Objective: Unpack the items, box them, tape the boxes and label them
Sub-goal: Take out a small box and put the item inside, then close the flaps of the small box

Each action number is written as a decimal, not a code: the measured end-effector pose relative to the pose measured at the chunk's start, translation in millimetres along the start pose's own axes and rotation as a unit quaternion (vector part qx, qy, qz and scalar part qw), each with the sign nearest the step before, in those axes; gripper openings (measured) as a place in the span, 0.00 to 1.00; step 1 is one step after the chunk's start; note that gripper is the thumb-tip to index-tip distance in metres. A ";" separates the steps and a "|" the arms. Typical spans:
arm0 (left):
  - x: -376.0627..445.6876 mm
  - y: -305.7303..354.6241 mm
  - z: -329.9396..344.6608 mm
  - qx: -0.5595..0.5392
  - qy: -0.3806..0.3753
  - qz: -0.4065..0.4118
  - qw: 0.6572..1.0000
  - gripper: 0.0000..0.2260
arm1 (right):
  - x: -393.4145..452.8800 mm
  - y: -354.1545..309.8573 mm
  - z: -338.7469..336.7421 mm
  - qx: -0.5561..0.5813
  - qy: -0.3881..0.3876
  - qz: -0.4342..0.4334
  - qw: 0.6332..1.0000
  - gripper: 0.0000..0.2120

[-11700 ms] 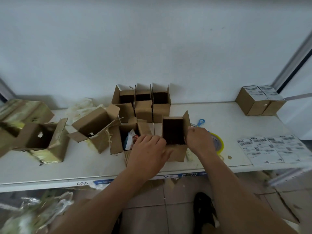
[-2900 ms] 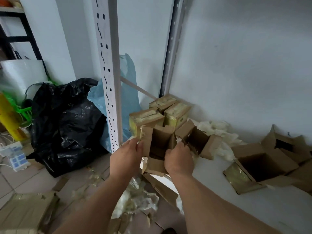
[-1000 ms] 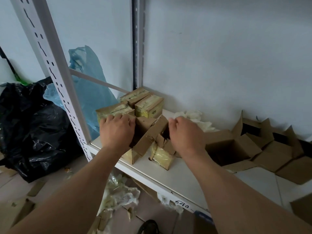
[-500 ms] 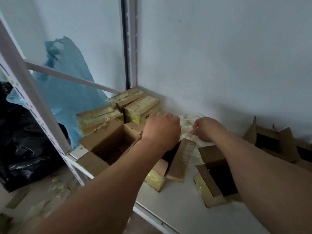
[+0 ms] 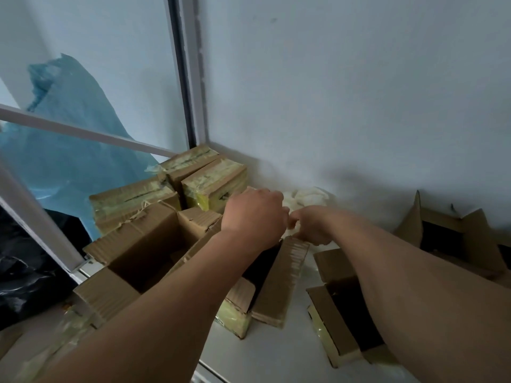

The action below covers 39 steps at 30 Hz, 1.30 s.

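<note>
Right now the left hand (image 5: 255, 214) and right hand (image 5: 311, 226) reach over an open cardboard box (image 5: 272, 275) to the crumpled white plastic (image 5: 307, 196). Whether they grip it, I cannot tell. Three taped boxes (image 5: 214, 181) sit closed nearby.

White wall (image 5: 345, 92), shelf upright (image 5: 190, 78), dim light
</note>
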State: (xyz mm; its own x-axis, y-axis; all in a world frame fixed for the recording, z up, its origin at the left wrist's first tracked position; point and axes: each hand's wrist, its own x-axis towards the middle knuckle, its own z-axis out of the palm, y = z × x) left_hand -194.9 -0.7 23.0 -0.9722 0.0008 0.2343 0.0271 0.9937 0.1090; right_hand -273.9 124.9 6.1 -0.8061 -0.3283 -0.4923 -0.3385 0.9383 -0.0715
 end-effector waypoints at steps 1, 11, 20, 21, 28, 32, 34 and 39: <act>-0.7 -0.1 -0.5 -0.001 -0.002 -0.002 1.000 0.14 | -3.0 0.6 0.7 0.011 0.002 0.005 1.000 0.14; -8.9 5.9 -19.9 -0.012 -0.010 -0.015 1.000 0.15 | -24.1 25.7 6.5 0.210 0.091 0.058 0.972 0.10; -23.4 28.7 -43.4 -0.062 -0.004 -0.037 0.997 0.15 | -72.9 56.8 -5.5 0.532 0.229 0.016 0.815 0.10; -26.6 31.3 -45.8 -0.071 -0.005 -0.039 0.997 0.15 | -81.0 59.4 -5.9 0.539 0.238 0.014 0.808 0.11; -51.3 55.9 -57.7 -0.136 -0.016 -0.050 0.989 0.14 | -137.4 77.8 -13.4 0.590 0.264 -0.008 0.763 0.12; -59.2 68.0 -61.1 -0.153 -0.021 -0.054 0.987 0.14 | -153.7 82.4 -21.1 0.530 0.272 -0.013 0.803 0.14; -60.0 71.1 -61.5 -0.166 -0.020 -0.056 0.984 0.14 | -153.8 80.5 -21.2 0.522 0.266 -0.018 0.810 0.15; -58.0 74.1 -59.7 -0.235 -0.026 -0.070 0.969 0.14 | -154.7 80.4 -12.3 0.581 0.258 -0.018 0.772 0.15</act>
State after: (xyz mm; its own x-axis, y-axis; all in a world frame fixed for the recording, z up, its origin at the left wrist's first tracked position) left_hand -122.6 66.2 75.1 -0.9839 -0.1123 0.1387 -0.0141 0.8237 0.5668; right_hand -182.4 249.8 87.2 -0.9938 -0.0750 -0.0820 0.0566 0.2927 -0.9545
